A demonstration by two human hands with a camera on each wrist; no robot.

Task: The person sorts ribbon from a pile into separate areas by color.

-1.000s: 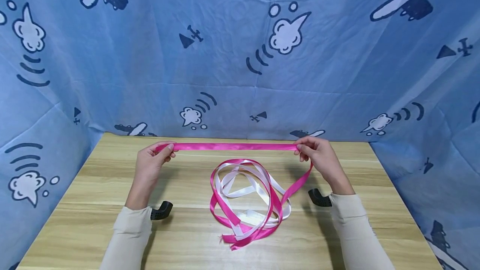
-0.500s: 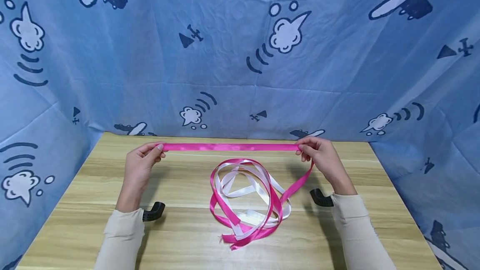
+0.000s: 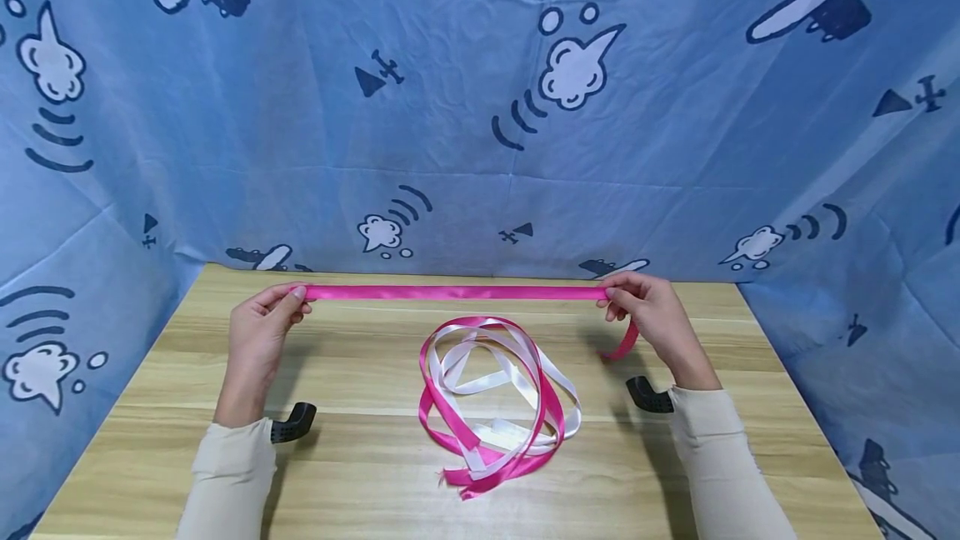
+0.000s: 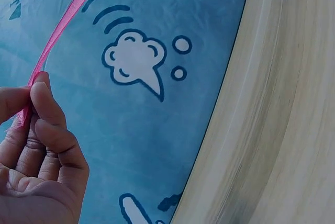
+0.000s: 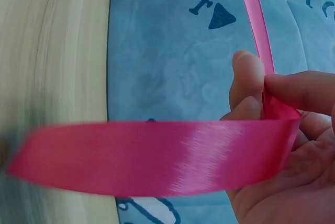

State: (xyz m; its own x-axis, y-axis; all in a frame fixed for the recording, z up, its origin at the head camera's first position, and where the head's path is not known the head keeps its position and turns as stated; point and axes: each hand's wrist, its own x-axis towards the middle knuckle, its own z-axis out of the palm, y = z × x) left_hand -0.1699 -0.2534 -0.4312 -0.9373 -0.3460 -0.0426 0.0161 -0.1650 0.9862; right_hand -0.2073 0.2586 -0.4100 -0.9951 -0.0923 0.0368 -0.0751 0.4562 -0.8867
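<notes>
Left hand [image 3: 258, 336]: pink ribbon [image 3: 450, 292] pinched near one end, left of the ribbon coil [image 3: 501, 435].
Right hand [image 3: 651, 319]: pink ribbon pinched, right of and nearer the coil.
Tail [image 3: 627, 342]: hung loose, apart from the coil.
Long axis: stretched left to right, beyond the coil.

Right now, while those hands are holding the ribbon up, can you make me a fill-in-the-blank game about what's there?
1. The left hand and the right hand pinch a stretched ribbon colored ____.
2. The longer loose end of that ribbon hangs by the ____ hand.
3. Besides pink, the ribbon pile on the table shows the color ____.
4. The main color of the cloth behind the table is ____.

Missing words: pink; right; white; blue.
</notes>
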